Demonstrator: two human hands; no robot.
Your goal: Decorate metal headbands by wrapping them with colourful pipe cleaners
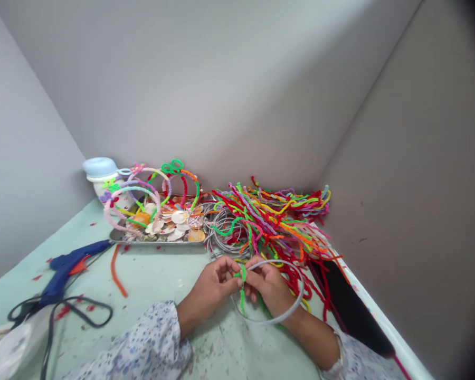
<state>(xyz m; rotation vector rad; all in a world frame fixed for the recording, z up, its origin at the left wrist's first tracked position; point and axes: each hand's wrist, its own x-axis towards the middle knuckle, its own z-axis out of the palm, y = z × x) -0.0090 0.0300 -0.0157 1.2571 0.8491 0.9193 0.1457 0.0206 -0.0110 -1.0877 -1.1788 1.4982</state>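
Observation:
A thin grey headband (pixel 298 301) loops over my right wrist. My right hand (pixel 271 285) pinches it near one end. A bright green pipe cleaner (pixel 243 303) crosses the band there, with one end hanging down. My left hand (pixel 212 285) is closed on the green pipe cleaner, its fingertips almost meeting those of my right hand. Just beyond my hands lie a coil of grey headbands (pixel 225 240) and a large heap of coloured pipe cleaners (pixel 277 216).
A metal tray (pixel 158 243) holds shells and wrapped headbands, with a blue-lidded container (pixel 101 169) behind. At left are a blue glue gun (pixel 59 272), its cord and an orange pipe cleaner (pixel 116 272). A black flat object (pixel 352 309) lies at the right edge.

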